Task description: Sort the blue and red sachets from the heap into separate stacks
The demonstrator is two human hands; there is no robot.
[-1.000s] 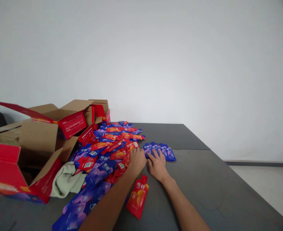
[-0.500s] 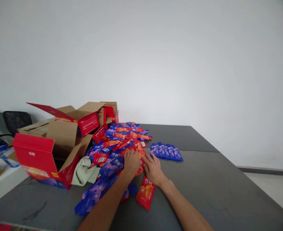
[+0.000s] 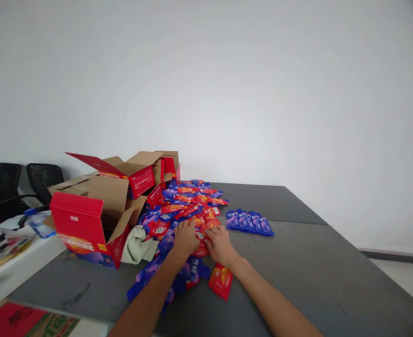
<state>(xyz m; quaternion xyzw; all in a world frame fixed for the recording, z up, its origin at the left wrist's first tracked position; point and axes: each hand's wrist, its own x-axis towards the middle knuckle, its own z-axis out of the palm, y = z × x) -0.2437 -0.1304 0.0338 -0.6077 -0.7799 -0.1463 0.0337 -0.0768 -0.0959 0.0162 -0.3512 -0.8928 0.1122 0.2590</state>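
My left hand rests on the near part of a heap of flat pouches, its fingers bent down and closed; what lies under the fingertips is hidden. Just right of it, my right hand has its fingers curled together on a red pouch lying between both hands. Blue-purple pouches lie below my left wrist, partly covered by the forearm. A single red pouch with an orange fruit print lies on the table beneath my right wrist. Farther right, several blue pouches lie in an overlapping row.
An open red carton stands at the left, with more open cartons behind it. A pale green cloth lies beside it. A plastic bottle is at far left. The dark table stretches right, toward the wall.
My right hand's fingers, spread before, are now curled in. My left hand has shifted slightly on the heap. The whole view has turned a little left, so everything appears farther right.
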